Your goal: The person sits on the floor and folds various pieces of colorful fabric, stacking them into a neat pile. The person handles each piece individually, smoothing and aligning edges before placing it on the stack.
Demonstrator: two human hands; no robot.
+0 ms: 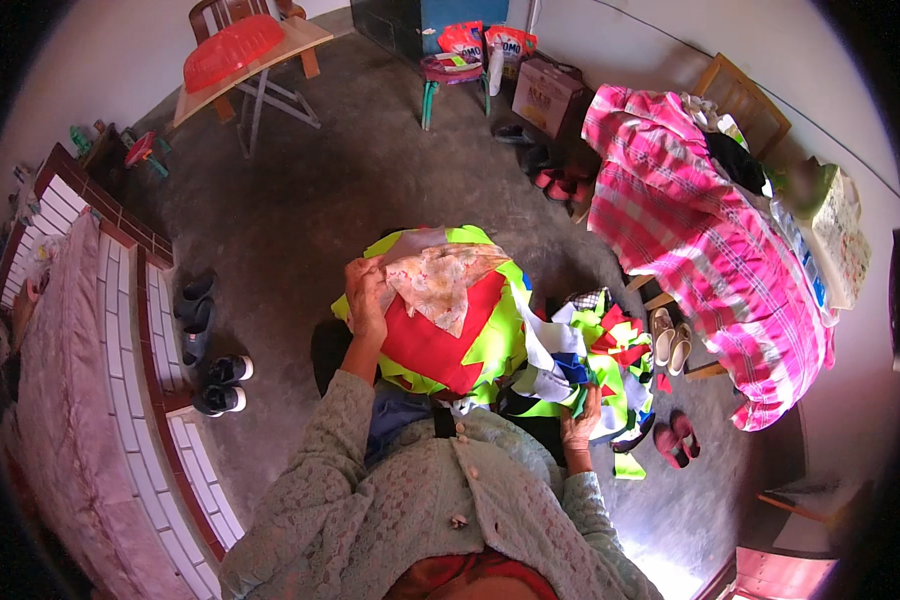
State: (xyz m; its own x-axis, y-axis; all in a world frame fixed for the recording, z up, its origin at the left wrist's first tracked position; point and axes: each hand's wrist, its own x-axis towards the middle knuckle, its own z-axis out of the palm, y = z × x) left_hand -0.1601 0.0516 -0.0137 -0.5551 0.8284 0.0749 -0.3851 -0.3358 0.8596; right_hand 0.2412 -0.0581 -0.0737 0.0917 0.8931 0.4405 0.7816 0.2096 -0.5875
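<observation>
In front of me lies a heap of cut fabric over my lap, with a red cloth piece (410, 345) and neon yellow-green cloth (500, 345) on it. On top is a peach floral cloth (440, 280). My left hand (367, 300) grips that cloth's left edge, fingers closed. To the right stands a pile of mixed scraps (620, 350) in yellow-green, red, white and blue. At its near side, my right hand (580, 425) is closed around a dark green scrap (579, 400); its fingertips are partly hidden among the scraps. White strips (545, 345) bridge the two heaps.
A pink plaid cloth (690, 230) covers furniture at right, with beige shoes (670, 340) and dark red slippers (676, 438) nearby. Black shoes (222, 385) stand beside a white-tiled ledge (120, 350) at left. A folding table (255, 65) holds a red basin (232, 48).
</observation>
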